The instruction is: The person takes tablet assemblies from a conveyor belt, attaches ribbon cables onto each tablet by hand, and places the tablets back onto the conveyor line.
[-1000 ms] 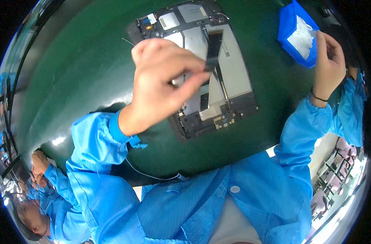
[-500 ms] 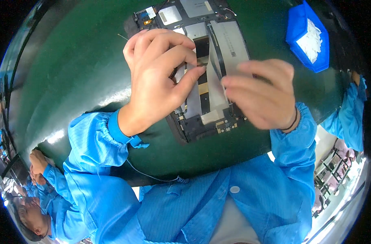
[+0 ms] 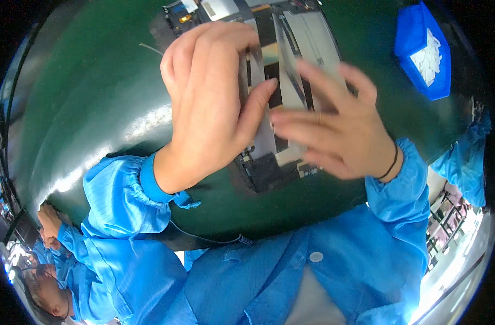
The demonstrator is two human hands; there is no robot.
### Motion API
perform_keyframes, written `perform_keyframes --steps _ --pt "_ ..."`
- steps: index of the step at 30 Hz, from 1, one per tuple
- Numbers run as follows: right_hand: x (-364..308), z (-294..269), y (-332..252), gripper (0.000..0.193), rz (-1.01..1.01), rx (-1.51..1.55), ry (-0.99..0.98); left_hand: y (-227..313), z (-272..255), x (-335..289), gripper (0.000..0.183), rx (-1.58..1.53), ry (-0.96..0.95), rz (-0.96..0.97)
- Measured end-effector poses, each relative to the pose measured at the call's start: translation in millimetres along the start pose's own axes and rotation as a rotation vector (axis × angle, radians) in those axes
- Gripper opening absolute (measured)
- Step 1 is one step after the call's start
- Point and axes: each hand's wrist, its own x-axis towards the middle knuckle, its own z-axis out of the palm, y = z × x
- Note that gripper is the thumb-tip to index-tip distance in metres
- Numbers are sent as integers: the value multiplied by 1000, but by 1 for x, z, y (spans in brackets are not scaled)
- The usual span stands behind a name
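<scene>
An opened tablet-like device (image 3: pixel 264 176) lies on the green table, its flat silver battery-like panels (image 3: pixel 312 35) and dark inner frame exposed. Down its middle runs a black and tan strip (image 3: pixel 273 70). My left hand (image 3: pixel 204 97) rests over the device's left side. Its fingers bend down at the strip's left edge, their tips partly hidden, and the thumb stretches apart onto the strip. My right hand (image 3: pixel 334 122) hovers or rests over the right half with fingers spread, smeared by motion. Contact there is hard to make out; nothing shows in its grasp.
At the far right stands a blue bin (image 3: pixel 442 89) of small white pieces (image 3: pixel 427 59). A blue wrist strap (image 3: pixel 150 176) circles my left wrist; a coiled cord (image 3: pixel 204 238) runs along the table's near edge. Another person (image 3: pixel 47 292) sits at lower left, and a blue sleeve (image 3: pixel 470 162) shows at right.
My right hand has moved left over the device, its fingers spreading wider. The left hand has flattened slightly, its thumb still on the strip. The device sits a little higher in view.
</scene>
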Motion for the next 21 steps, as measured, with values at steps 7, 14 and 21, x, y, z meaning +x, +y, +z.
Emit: perform_keyframes --steps 7,14,21 --pt "17 -8 22 39 101 -120 15 14 9 11 59 -42 108 -35" --pt "15 32 8 56 369 543 613 -7 -1 -5 52 -62 126 42" --pt "5 7 -2 45 441 108 585 14 -27 3 22 195 7 33"
